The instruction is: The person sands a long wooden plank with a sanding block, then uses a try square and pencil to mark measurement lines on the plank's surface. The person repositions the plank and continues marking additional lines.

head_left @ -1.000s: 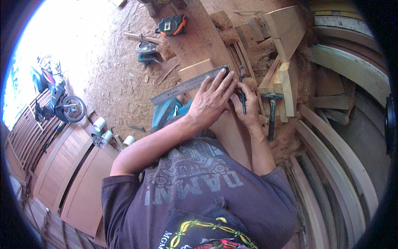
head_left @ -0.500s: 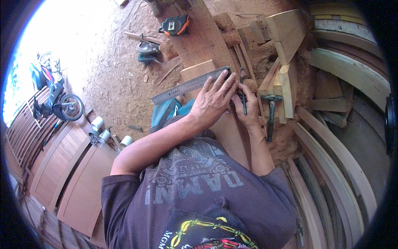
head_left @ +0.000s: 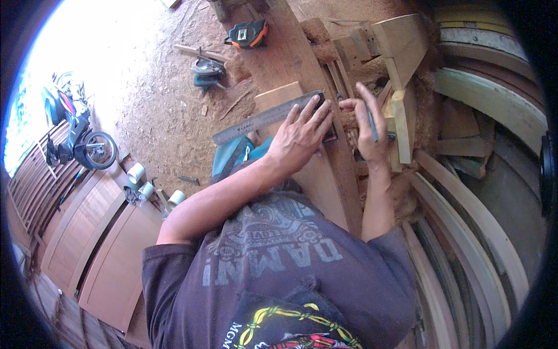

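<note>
My left hand (head_left: 299,139) lies over a try square, its fingers on the dark stock and its thumb hidden. The square's metal ruler blade (head_left: 250,123) stretches left across a light wooden board (head_left: 282,96), which rests on a long brown plank (head_left: 285,58). To the right of the plank my raised right hand (head_left: 372,136) holds a slim dark pencil (head_left: 371,123) between its fingers, apart from the board. Its index finger points up.
A tape measure (head_left: 248,35) sits on the plank's far part. A circular saw (head_left: 206,72) rests on the sawdust-covered ground at left. Wood blocks (head_left: 401,52) stand at right, beside long timbers (head_left: 465,232). Panels (head_left: 116,267) and a motorcycle (head_left: 81,134) are at far left.
My right hand has moved right and up, away from the square, with the pencil still in it, and now covers most of the hammer. My left hand stays on the square.
</note>
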The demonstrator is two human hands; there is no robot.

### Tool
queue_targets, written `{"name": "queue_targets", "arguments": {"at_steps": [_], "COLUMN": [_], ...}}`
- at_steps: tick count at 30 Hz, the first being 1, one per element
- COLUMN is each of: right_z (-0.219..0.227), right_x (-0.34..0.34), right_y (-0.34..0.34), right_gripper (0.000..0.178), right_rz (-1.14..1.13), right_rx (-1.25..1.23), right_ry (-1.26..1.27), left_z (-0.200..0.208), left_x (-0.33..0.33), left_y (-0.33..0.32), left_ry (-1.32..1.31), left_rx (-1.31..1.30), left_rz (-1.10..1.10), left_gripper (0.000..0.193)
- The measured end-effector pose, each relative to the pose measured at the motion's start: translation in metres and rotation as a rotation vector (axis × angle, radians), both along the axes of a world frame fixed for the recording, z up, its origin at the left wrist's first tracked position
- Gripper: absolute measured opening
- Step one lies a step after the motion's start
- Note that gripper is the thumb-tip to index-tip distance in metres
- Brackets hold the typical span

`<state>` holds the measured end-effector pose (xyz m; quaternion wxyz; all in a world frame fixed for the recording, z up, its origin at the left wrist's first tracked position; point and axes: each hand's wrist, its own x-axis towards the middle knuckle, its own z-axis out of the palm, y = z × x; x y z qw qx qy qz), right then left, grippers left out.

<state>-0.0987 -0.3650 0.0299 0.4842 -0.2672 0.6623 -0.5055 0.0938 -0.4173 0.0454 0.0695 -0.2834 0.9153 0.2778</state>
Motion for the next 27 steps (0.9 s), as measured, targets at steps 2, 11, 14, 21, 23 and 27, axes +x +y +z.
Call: {"name": "queue_targets", "arguments": {"at_steps": [2, 11, 14, 21, 23, 27], "right_z": [0.007, -0.015, -0.015, -0.003, -0.006, -0.011], "right_x": [-0.009, 0.026, 0.025, 0.014, 0.02, 0.015], "right_y": [-0.022, -0.089, -0.094, -0.095, -0.096, -0.093], "right_gripper": [0.03, 0.024, 0.024, 0.025, 0.027, 0.023], "right_rz": [0.213, 0.685, 0.714, 0.741, 0.722, 0.757], "right_rx": [-0.008, -0.183, -0.248, -0.179, -0.243, -0.159], "right_ry": [0.003, 0.473, 0.438, 0.605, 0.429, 0.452], "left_z": [0.0, -0.007, -0.009, -0.009, -0.009, -0.007], "left_x": [-0.001, 0.005, 0.004, 0.005, 0.005, 0.004], "left_y": [0.0, 0.001, 0.001, 0.001, 0.001, 0.001], "left_ry": [0.015, 0.077, 0.076, 0.083, 0.066, 0.045], "left_rx": [-0.007, -0.01, -0.028, 0.003, 0.03, 0.034], "left_rz": [-0.004, -0.001, -0.008, 0.007, 0.006, 0.003], "left_gripper": [0.07, 0.054, 0.05, 0.051, 0.053, 0.058]}}
